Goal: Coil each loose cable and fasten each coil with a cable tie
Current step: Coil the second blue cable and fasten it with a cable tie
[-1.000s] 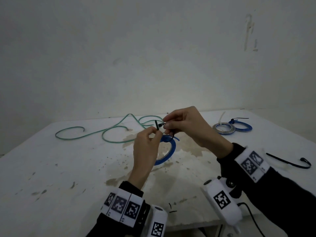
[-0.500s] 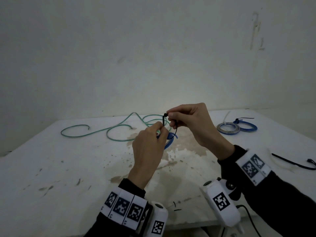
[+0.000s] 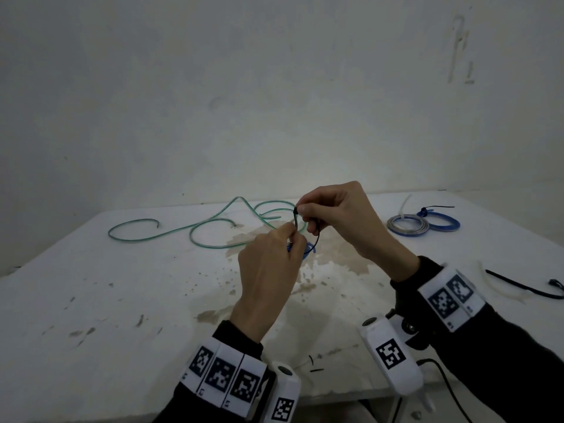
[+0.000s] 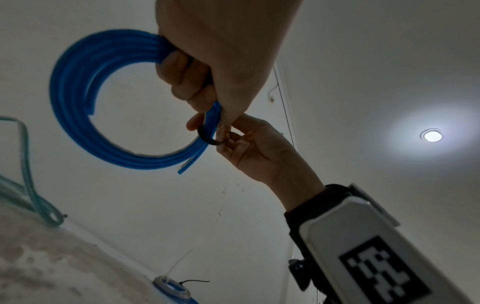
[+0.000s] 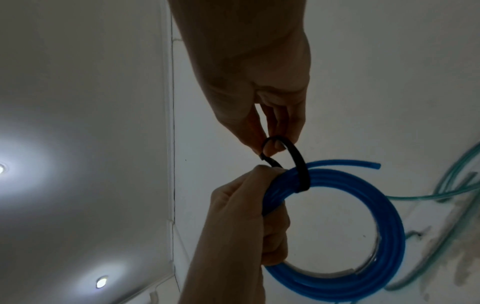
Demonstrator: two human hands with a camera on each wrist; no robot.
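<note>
We hold a coiled blue cable (image 5: 374, 216) up above the white table (image 3: 122, 315), in front of us, with both hands meeting over the stained middle of the tabletop. Our left hand (image 3: 268, 279) has its fingers curled round one side of the coil, bunching the turns together; from the wrist views the rest of the ring hangs free beside the fist, with one cut end sticking out past it. A black cable tie (image 5: 298, 162) is looped loosely round the bundle just beside the left hand's grip. Our right hand (image 3: 338, 218) pinches the tie between thumb and fingertips (image 5: 272, 147), at its head, a little above the coil, while the left thumb and forefinger also nip the strap just under that pinch. The loop stands wide of the cable, not drawn tight.

On the table behind the hands, a long green cable (image 3: 195, 230) lies loose in open curves, stretching away to our left. Further to our right, two coils lie touching: a grey and blue coil (image 3: 407, 225) with a pale tie sticking up, and a blue coil (image 3: 444, 224) with a black tie. Near the right edge, a spare black tie (image 3: 525, 286) lies flat beside a pale one.
</note>
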